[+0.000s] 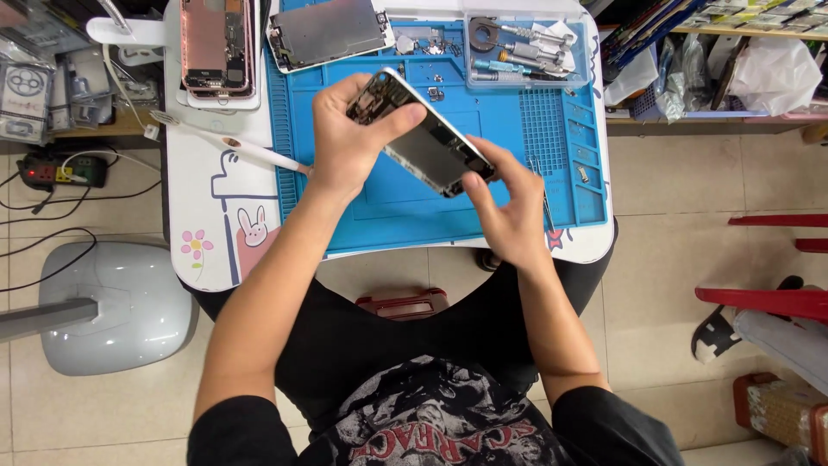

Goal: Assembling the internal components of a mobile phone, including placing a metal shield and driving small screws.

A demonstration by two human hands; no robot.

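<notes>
Phone housing [421,131], opened so that its inner parts are exposed, is held tilted in the air above the middle of a blue repair mat [414,203], with one end raised toward eleven o'clock and the other lowered toward five o'clock. The left hand [349,138] is wrapped around the upper end, fingers curled closed over its edge and thumb pressed along the side. The right hand [509,211] is pinched shut on the lower corner, thumb and fingertips meeting around it. The mat is laid on a small white table [203,207] decorated with a cartoon rabbit and a flower. At twelve o'clock from the housing a detached screen panel [326,33] is laid on the mat, and at eleven o'clock a second, pink-toned opened phone [217,45] is seen on the table's far corner. At one o'clock a clear plastic tray [528,47] of small tools is set, and loose screws and tiny metal parts are scattered between the tray and the housing. A white pen-shaped tool [228,143] is laid at nine o'clock, partly off the mat. A risk is judged here: because the housing is gripped only at its ends and tipped, a slip could drop it onto the loose parts, scattering them, and fingers pressed on exposed circuitry could bend or soil delicate connectors.
</notes>
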